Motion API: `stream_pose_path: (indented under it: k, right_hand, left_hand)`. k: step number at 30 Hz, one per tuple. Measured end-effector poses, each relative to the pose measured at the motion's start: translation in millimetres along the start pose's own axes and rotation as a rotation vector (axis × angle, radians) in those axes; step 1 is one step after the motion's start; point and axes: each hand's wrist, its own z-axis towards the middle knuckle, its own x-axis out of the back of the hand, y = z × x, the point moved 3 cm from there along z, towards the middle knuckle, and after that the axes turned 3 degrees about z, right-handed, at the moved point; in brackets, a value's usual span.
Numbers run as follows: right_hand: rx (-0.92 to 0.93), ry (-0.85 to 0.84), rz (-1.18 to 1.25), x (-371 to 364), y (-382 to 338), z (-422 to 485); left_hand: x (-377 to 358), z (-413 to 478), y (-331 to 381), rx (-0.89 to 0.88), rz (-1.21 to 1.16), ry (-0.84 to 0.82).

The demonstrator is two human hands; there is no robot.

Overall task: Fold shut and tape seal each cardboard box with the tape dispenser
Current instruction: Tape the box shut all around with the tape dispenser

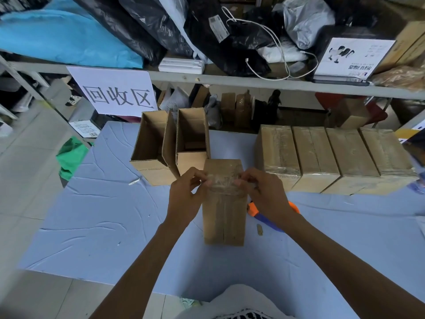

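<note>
Central view of a taping station. A closed cardboard box [224, 217] stands on the blue tabletop [103, 215], near the middle, its long top face running from near to far. A strip of clear tape [222, 184] lies crosswise over the far part of this face. The left hand [185, 196] pinches the left end of the strip at the box's left edge, fingers curled; the right hand [264, 194] pinches the right end at the right edge in the same way.

The tape dispenser [255, 211], orange with a blue handle, lies on the tabletop just right of the box, partly hidden under the right wrist. A small cardboard scrap [259, 229] lies near it.

Two open boxes [149, 146] stand side by side at the far left of the closed box, flaps upright, the right one touching its far corner. Four taped boxes [278, 150] form a row along the far right of the tabletop. Behind, a paper sign [115, 90] hangs from a metal shelf [253, 82] loaded with bags.
</note>
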Motion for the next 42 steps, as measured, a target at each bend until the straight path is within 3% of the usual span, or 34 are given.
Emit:
stream_pose_path:
  k: [4, 18, 20, 24, 28, 30, 35, 40, 42]
  right_hand:
    - [-0.096, 0.04, 0.099, 3.7, 0.8, 5.0]
    - [-0.236, 0.043, 0.086, -2.4, -3.7, 14.2]
    - [-0.29, 0.09, 0.212, -2.4, -1.7, 12.2]
    - [-0.467, 0.076, 0.535, -3.4, 1.1, 4.1]
    - [-0.457, 0.074, 0.366, -11.9, 2.3, 1.5]
    - [-0.502, 0.036, 0.421, -17.2, 0.0, 2.3]
    - [-0.579, 0.092, 0.458, -25.0, -1.6, 4.4]
    - [-0.766, 0.079, 0.72, -13.0, 13.0, 13.5]
    - [-0.73, 0.096, 0.623, -15.6, 10.9, 13.4]
  left_hand:
    - [-0.2, 4.0, 1.1, 0.082, -0.081, 0.01]
    - [-1.8, 10.3, 0.2, 0.124, 0.021, -0.016]
    - [-0.9, 11.9, -0.9, 0.158, 0.009, -0.02]
    - [3.2, 7.9, -1.9, 0.283, -0.246, -0.078]
    - [-7.6, 6.3, 5.0, 0.218, -0.071, -0.024]
    - [-13.0, 7.8, 7.8, 0.196, -0.028, 0.004]
    - [-5.7, 10.9, -1.4, 0.414, -0.256, 0.012]
    - [-7.3, 6.4, -3.3, 0.531, -0.461, 0.023]
    - [-8.7, 5.9, -3.1, 0.558, -0.493, 0.036]
